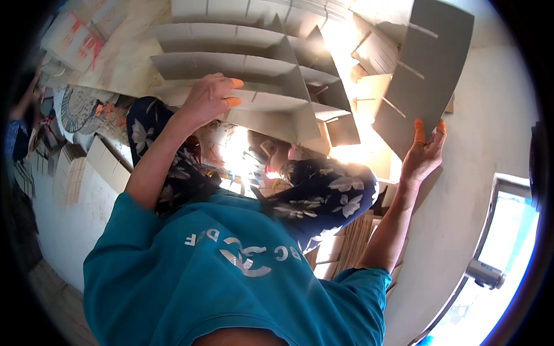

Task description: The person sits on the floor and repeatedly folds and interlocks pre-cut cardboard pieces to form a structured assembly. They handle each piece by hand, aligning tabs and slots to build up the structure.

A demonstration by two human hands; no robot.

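Observation:
A grey cardboard divider grid (254,66) of interlocked slotted strips stands in front of me above my knees. My left hand (209,99), with orange finger covers, is at the grid's nearest long strip (271,101), thumb and finger on either side of its top edge. Off to the right, my right hand (424,153) holds a loose slotted cardboard strip (441,49) by its lower end, between orange-covered fingers and thumb. That strip stands up tilted, with several narrow slots along one side, apart from the grid.
Cardboard pieces (372,104) lie beyond the grid's right side. More flat strips (349,248) are stacked beside my right knee, and others (72,173) lean at the left. A taped carton (72,43) sits far left. Another person's arm (32,92) shows at the left edge.

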